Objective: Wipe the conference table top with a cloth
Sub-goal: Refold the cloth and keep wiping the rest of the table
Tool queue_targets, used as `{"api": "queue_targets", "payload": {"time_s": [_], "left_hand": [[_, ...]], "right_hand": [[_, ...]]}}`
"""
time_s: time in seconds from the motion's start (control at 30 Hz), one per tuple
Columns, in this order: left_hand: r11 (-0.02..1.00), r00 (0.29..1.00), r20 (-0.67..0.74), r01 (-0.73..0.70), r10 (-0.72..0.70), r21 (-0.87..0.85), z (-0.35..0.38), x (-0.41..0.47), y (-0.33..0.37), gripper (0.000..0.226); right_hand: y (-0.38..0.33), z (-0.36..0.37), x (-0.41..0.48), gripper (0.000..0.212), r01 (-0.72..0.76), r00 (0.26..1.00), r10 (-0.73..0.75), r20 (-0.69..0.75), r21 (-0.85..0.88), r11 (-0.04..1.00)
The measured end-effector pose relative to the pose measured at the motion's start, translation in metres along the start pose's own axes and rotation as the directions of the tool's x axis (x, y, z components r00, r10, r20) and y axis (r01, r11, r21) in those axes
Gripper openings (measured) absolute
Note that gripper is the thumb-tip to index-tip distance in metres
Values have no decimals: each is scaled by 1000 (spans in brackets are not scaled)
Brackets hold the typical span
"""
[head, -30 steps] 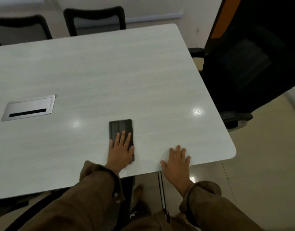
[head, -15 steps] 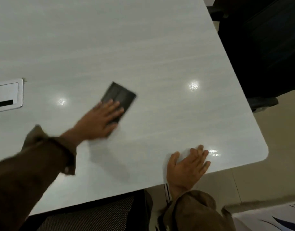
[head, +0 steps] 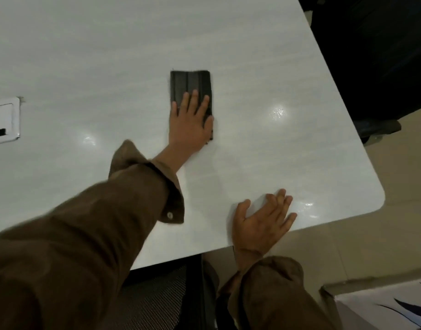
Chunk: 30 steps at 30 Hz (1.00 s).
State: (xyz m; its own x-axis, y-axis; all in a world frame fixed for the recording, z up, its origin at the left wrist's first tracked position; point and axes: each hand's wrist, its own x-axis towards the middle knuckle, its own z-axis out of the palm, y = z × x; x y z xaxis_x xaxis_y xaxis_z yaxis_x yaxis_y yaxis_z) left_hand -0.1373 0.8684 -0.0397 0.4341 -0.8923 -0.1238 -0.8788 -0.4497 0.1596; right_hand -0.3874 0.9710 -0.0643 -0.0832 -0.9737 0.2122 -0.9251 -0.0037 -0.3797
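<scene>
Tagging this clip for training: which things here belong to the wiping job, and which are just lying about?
In the job: dark cloth; left hand pressing it; table top; right hand resting near edge.
Just about: cable port; black chair; printed box.

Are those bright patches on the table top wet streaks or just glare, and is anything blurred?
Head view: probably lamp glare on the glossy table, with one spot right of the cloth and one beside the right hand. Head view: the left hand on the cloth is fairly sharp, but its sleeve is smeared by blur.
</scene>
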Motion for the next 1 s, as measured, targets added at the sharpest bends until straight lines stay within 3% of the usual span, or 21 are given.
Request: {"api": "queue_targets", "payload": {"time_s": [0.23,0.43,0.5,0.57,0.63,0.7,0.8,0.9,1.0], "left_hand": [[988,986,54,-157,157,-9,23,-177,25,63],[943,943,151,-315,298,107,12,-270,-42,61],[955,953,167,-273,251,120,9,-266,-47,62],[986,985,136,-123,108,108,10,-243,-31,65],[997,992,114,37,-45,69,13,-214,-5,69],[996,990,123,58,-67,74,17,-198,5,70],[971,968,166,-209,188,118,12,-206,-26,66],[852,859,221,-500,463,157,-2,-222,-98,62],[878,885,212,-451,415,162,-20,-199,-170,62]], "right_hand": [[-1,-9,2,49,-14,998,11,58,51,999],[-7,-22,4,54,-30,980,18,200,60,998],[-12,-27,2,58,-36,963,18,270,63,997],[-26,-27,-7,64,-21,949,-7,316,86,996],[-40,-25,-16,69,-74,949,37,313,105,992],[-49,-19,-22,70,-122,959,96,268,84,989],[-55,-11,-26,69,-84,975,82,208,-2,997],[-53,-6,-28,68,-82,980,90,175,-53,995],[-53,-2,-28,68,-95,984,105,145,-72,993]]}}
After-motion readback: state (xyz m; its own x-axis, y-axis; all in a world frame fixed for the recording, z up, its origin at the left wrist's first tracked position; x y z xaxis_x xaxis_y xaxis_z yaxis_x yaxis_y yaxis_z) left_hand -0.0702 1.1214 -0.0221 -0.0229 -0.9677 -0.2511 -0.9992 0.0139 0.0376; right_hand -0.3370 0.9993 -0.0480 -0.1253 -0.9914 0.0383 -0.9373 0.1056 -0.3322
